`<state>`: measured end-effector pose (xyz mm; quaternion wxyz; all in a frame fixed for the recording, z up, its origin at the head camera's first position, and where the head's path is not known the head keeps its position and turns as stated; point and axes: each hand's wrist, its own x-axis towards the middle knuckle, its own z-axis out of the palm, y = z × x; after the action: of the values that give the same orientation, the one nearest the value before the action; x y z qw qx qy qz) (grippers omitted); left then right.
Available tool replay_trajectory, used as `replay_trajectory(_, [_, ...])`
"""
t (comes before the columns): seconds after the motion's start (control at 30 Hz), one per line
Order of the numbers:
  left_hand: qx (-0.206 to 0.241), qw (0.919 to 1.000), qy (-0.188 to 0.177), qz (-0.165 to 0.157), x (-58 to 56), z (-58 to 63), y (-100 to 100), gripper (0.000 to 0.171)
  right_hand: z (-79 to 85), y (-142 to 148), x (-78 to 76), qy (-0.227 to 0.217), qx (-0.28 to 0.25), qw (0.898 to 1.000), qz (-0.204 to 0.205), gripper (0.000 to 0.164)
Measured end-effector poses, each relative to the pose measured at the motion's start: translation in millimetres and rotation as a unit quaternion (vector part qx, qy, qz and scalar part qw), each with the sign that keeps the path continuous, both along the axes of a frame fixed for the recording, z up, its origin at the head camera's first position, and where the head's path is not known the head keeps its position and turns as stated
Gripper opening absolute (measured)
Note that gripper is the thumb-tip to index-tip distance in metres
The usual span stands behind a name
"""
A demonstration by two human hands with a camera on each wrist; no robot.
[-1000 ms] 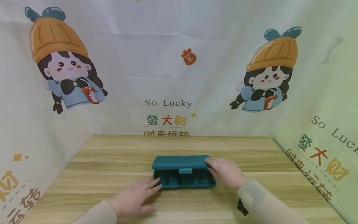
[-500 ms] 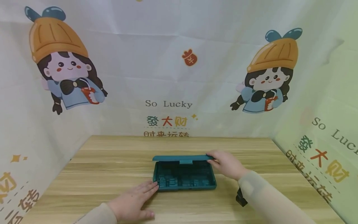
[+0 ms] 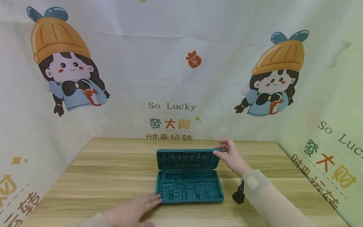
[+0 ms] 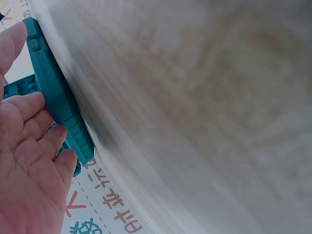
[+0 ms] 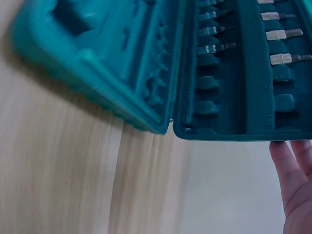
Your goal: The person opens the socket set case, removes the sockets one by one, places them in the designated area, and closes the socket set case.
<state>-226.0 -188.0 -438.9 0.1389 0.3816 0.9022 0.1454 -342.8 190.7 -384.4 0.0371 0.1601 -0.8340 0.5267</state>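
Observation:
A teal plastic tool case (image 3: 190,200) lies unfolded on the wooden table, its base full of moulded recesses. Its lid (image 3: 188,167) stands raised at the back, with rows of small metal screwdriver bits (image 5: 284,34) held inside it. My right hand (image 3: 232,159) grips the lid's upper right corner, thumb in front and fingers behind. Fingers extended, my left hand (image 3: 131,208) touches the base's front left corner. In the left wrist view its fingertips rest against the case's side (image 4: 57,90).
The wood-grain table (image 3: 107,176) spreads around the case. A pale printed cloth (image 3: 127,78) hangs behind it and along both sides. A black object (image 3: 239,194) shows at the right wrist, below the sleeve.
The lid has swung up and back with my right hand, exposing the base and the bits. The case sits slightly nearer to me, and my left hand stays at its front left corner.

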Motion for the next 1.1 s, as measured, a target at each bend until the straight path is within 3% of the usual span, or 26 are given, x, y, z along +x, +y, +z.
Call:
replay_trajectory(0.2, [0.009, 0.9998, 0.004, -0.018, 2.2, 0.5, -1, 0.07, -3.8, -3, -11.7, -0.022, -0.042, 0.999, -0.01, 0.037])
replay_trajectory(0.57, [0.013, 0.9998, -0.007, -0.01, 2.9, 1.3, -3, 0.069, -8.3, -6, -34.1, -0.067, -0.106, 0.992, -0.019, 0.039])
replay_trajectory(0.73, [0.011, 0.999, 0.024, -0.037, 1.7, -0.4, -4, 0.074, -11.7, -5, -47.2, -0.087, -0.126, 0.988, -0.013, 0.036])
replay_trajectory(0.87, [0.011, 0.9969, 0.034, -0.07, -2.2, -4.7, -7, 0.067, -16.0, -5, -54.4, -0.115, -0.133, 0.984, -0.009, 0.037])
replay_trajectory(0.97, [0.039, 0.9851, 0.078, -0.148, -9.9, -14.5, -11, 0.055, -22.4, -6, -59.1, -0.138, -0.13, 0.982, -0.014, 0.039])
replay_trajectory(1.0, [0.053, 0.9764, 0.102, -0.183, -13.1, -18.9, -12, 0.05, -25.1, -6, -60.6, -0.146, -0.13, 0.98, -0.017, 0.039])
replay_trajectory(1.07, [0.087, 0.9502, 0.163, -0.251, -18.7, -28.2, -15, 0.045, -31.3, -7, -63.2, -0.156, -0.125, 0.98, -0.018, 0.039])
replay_trajectory(1.1, [0.113, 0.9499, 0.133, -0.259, -20.9, -31.7, -16, 0.044, -34.3, -7, -64.4, -0.159, -0.122, 0.98, -0.019, 0.039])
